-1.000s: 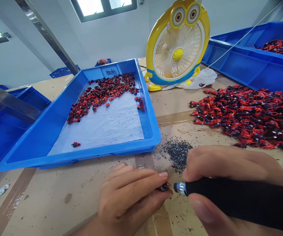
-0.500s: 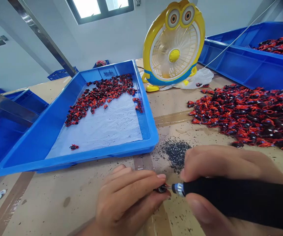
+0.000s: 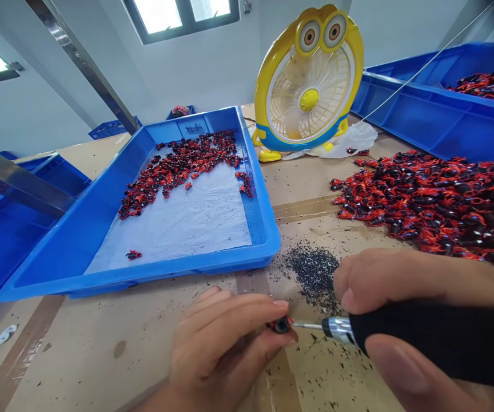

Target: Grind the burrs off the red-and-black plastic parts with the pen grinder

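My left hand point(image 3: 223, 337) pinches a small black-and-red plastic part point(image 3: 280, 325) between thumb and fingertips, just above the table. The part's dark round end faces me; the fingers cover the rest. My right hand point(image 3: 384, 280) grips a black electric screwdriver point(image 3: 427, 337) with a silver collar, lying sideways and pointing left. Its thin metal bit point(image 3: 308, 325) reaches the right side of the part; whether the tip touches it, I cannot tell. Behind the hands, a pile of tiny dark and shiny bits point(image 3: 314, 273) is spread on the table.
A blue tray point(image 3: 165, 273) lined with white sheet holds many black-and-red parts at the left. A large heap of similar parts point(image 3: 435, 197) lies on the right. Behind stand a yellow fan point(image 3: 309, 100) and another blue tray point(image 3: 435, 123). A metal post point(image 3: 84, 60) rises at left.
The screwdriver and my right hand have drawn back to the right, so more of the bit shows. My left hand still holds the part, its round end now more visible.
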Action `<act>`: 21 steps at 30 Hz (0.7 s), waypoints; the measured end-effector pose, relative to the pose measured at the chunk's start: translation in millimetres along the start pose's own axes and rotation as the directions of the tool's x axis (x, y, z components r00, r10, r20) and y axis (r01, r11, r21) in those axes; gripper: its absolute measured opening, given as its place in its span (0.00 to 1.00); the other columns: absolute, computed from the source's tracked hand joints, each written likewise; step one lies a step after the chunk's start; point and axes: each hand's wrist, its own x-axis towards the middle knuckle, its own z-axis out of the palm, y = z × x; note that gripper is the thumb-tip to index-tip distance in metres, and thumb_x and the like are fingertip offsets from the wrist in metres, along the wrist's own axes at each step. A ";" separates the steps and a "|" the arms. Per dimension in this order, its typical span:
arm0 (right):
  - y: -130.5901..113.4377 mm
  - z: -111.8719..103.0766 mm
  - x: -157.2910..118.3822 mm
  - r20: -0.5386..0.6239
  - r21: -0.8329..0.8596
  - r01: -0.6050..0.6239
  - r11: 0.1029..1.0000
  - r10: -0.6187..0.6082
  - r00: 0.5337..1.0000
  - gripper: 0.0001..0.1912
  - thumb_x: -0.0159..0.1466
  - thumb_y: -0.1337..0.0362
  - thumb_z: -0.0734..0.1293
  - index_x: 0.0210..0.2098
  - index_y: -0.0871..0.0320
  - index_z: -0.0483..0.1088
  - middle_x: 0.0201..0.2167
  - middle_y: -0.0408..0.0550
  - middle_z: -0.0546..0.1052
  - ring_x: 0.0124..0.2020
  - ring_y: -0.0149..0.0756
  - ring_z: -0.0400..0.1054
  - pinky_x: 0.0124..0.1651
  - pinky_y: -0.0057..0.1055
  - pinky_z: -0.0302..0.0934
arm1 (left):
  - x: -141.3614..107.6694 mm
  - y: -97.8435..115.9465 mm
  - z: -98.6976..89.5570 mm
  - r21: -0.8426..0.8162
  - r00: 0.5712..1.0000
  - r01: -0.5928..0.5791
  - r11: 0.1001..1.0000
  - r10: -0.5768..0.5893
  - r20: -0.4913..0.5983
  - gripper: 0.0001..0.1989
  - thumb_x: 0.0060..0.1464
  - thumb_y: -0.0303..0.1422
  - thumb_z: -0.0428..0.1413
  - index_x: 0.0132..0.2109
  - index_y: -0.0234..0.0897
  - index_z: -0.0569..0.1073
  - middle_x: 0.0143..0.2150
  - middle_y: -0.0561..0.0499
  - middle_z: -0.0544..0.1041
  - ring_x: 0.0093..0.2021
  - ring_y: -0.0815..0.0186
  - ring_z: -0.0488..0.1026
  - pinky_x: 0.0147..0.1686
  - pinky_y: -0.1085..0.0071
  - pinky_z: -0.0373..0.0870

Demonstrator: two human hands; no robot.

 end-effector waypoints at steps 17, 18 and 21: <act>-18.3 1.3 -0.2 -0.153 0.054 -0.066 0.996 0.073 0.986 0.19 0.72 0.41 0.68 0.36 0.48 0.69 0.23 0.42 0.77 0.26 0.39 0.78 0.21 0.32 0.66 | -8.9 -0.2 2.4 -0.094 0.985 0.173 0.980 -0.171 0.036 0.10 0.64 0.39 0.70 0.48 0.45 0.81 0.41 0.56 0.90 0.32 0.71 0.85 0.29 0.77 0.78; -16.2 0.7 0.1 -0.143 0.052 -0.032 0.998 0.039 0.989 0.19 0.73 0.41 0.67 0.36 0.48 0.68 0.22 0.40 0.77 0.24 0.37 0.77 0.21 0.31 0.65 | -10.2 0.1 3.3 -0.122 0.976 0.217 0.969 -0.214 0.038 0.10 0.62 0.39 0.71 0.47 0.45 0.80 0.42 0.56 0.91 0.34 0.69 0.86 0.31 0.77 0.81; -7.2 -1.0 3.2 -0.096 0.013 0.069 0.998 -0.067 0.993 0.19 0.74 0.40 0.66 0.38 0.47 0.68 0.22 0.37 0.77 0.22 0.33 0.76 0.19 0.28 0.64 | -12.2 1.7 5.4 -0.234 0.956 0.288 0.928 -0.292 0.018 0.13 0.58 0.39 0.74 0.45 0.46 0.79 0.39 0.55 0.90 0.37 0.64 0.89 0.36 0.74 0.86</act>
